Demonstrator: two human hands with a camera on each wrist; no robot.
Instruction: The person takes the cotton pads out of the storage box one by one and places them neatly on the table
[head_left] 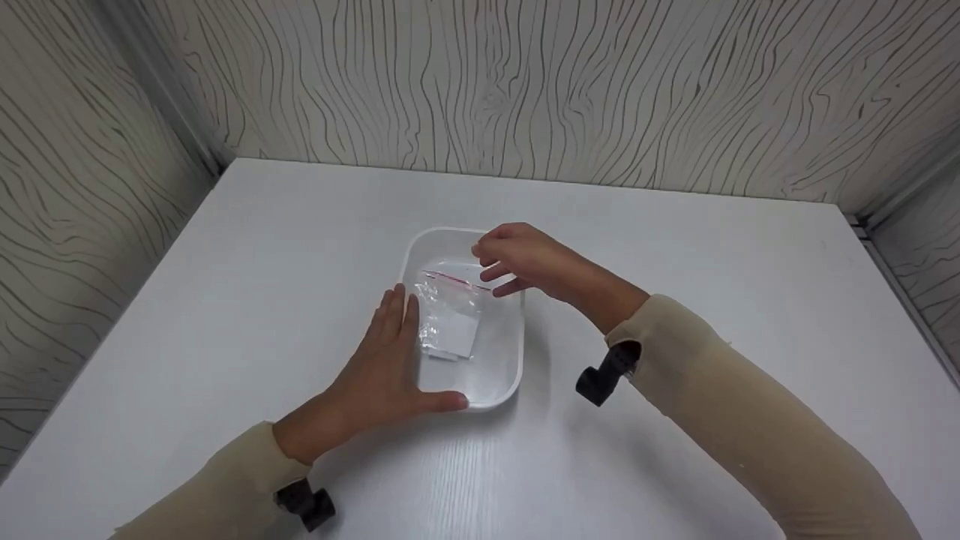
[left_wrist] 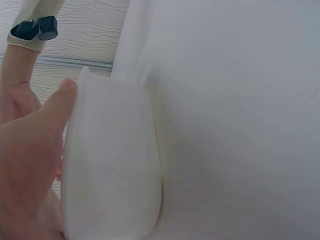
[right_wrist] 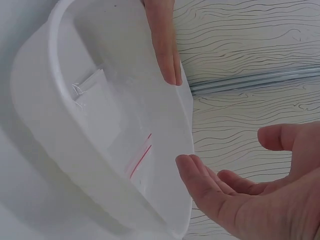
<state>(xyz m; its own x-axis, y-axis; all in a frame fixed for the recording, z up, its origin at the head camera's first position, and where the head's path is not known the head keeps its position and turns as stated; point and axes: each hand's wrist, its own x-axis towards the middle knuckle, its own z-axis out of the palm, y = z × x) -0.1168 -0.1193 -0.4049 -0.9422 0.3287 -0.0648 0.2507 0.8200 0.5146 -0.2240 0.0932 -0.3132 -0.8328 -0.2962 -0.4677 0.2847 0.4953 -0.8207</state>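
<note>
A white plastic tub (head_left: 500,352) with rounded corners stands on the table. Inside lies a clear zip-lock bag (head_left: 450,315) with a red strip along its top and a flat white piece in it. My left hand (head_left: 382,367) spans the tub's near left corner, its straight fingers along the left rim and the thumb on the near rim. Over the far right part of the tub hovers my right hand (head_left: 529,259), fingers loosely bent and nothing in them. The right wrist view shows the bag's red seal (right_wrist: 141,161) just left of those fingertips.
The white tabletop (head_left: 675,255) surrounds the tub. Panels with a wood-grain line pattern (head_left: 487,90) rise behind the table and at its sides. A small black camera (head_left: 604,375) sits at the right cuff, another camera (head_left: 306,506) at the left.
</note>
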